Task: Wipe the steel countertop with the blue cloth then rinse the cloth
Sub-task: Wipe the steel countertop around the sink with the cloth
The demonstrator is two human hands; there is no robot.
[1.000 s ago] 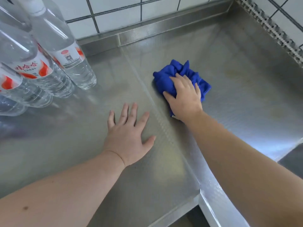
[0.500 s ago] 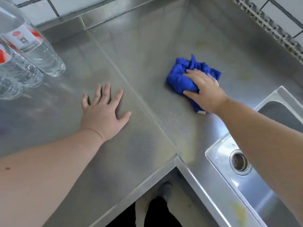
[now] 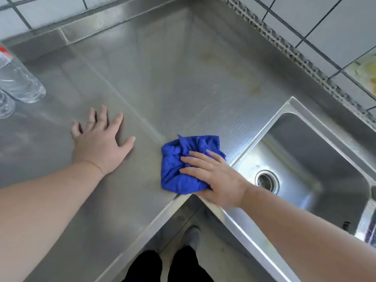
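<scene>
At your far left two clear water bottles (image 3: 19,82) stand on the steel countertop (image 3: 183,78), well apart from your hands. Your left hand (image 3: 99,142) lies flat on the steel, fingers spread, holding nothing. Just right of it, your right hand (image 3: 213,177) presses the bunched blue cloth (image 3: 179,165) down with straight fingers, at the inner corner of the counter's front edge. Just beside the cloth, to the right, is the sink (image 3: 317,151) with its drain (image 3: 267,181). Tiled wall (image 3: 317,21) runs behind.
</scene>
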